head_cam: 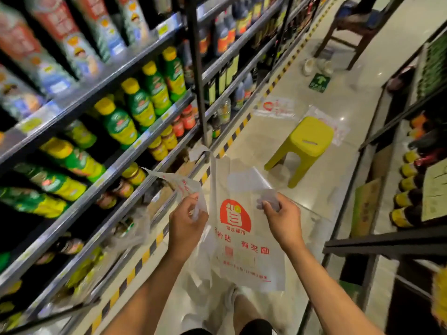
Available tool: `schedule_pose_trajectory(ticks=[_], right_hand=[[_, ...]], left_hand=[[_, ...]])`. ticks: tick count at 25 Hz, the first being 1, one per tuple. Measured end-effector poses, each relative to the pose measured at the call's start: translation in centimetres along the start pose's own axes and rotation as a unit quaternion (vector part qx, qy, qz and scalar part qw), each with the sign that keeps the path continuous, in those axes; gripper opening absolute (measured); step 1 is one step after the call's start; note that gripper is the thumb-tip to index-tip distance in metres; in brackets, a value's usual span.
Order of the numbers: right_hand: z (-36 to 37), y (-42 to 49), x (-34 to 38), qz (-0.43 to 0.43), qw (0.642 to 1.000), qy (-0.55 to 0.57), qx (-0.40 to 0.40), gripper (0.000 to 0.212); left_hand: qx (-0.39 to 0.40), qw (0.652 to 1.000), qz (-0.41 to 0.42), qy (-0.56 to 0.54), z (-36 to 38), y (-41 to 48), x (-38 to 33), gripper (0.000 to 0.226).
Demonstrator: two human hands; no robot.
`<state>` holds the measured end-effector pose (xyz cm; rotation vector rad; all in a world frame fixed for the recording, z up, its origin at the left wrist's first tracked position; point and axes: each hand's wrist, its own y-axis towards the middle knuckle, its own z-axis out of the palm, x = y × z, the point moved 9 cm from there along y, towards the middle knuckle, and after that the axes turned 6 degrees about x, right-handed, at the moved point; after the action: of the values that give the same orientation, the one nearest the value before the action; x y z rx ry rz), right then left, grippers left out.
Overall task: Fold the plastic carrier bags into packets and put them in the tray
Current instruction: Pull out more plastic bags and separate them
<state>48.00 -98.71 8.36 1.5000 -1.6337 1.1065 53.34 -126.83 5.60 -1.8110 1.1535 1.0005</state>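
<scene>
A white plastic carrier bag [242,240] with an orange logo and red print hangs in front of me over the aisle floor. My left hand [187,220] pinches its left top edge, and a second thin bag piece [179,183] sticks up from that hand. My right hand [281,217] pinches the bag's right handle [249,181]. More crumpled plastic [200,269] hangs below my left hand. Two further bags [275,107] [338,128] lie flat on the floor farther down the aisle. No tray is in view.
I stand in a narrow shop aisle. Shelves of green bottles [135,110] and jars run along the left; dark bottles [408,197] fill a shelf on the right. A yellow-green plastic stool [304,143] stands ahead, a wooden chair [358,22] beyond it.
</scene>
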Motion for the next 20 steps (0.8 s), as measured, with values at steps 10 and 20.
schedule_pose_trajectory(ticks=[10, 20], right_hand=[[-21.6, 12.9, -2.6, 0.027, 0.991, 0.014, -0.127, 0.017], [-37.1, 23.5, -6.5, 0.049, 0.960, 0.022, -0.275, 0.012]], left_hand=[[0.121, 0.988, 0.086, -0.043, 20.5, 11.5, -18.1, 0.011], [0.263, 0.950, 0.169, 0.031, 40.3, 25.3, -30.0, 0.029]])
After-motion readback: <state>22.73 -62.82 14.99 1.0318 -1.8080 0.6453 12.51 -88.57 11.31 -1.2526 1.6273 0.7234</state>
